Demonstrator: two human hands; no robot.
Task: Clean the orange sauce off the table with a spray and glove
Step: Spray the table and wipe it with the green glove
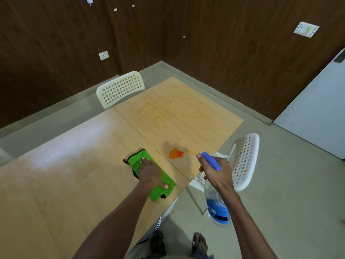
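Sauce (175, 153) sits as a small orange blot near the table's (78, 165) right edge, between the two hands. Left hand (149, 171) presses flat on the green glove (152, 175) just beside it; right hand (217, 170) grips the spray bottle (214, 195), nozzle aimed at the blot. Best to wet the blot well, then wipe inward. The bottle's blue label is unreadable.

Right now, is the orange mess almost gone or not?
Not yet. Faint orange streaks on the far half of the table suggest some wiping there. The right hand holds the spray bottle, nozzle toward the orange sauce blob. The left hand rests on the green cleaning glove beside it. The blob and streaks remain.
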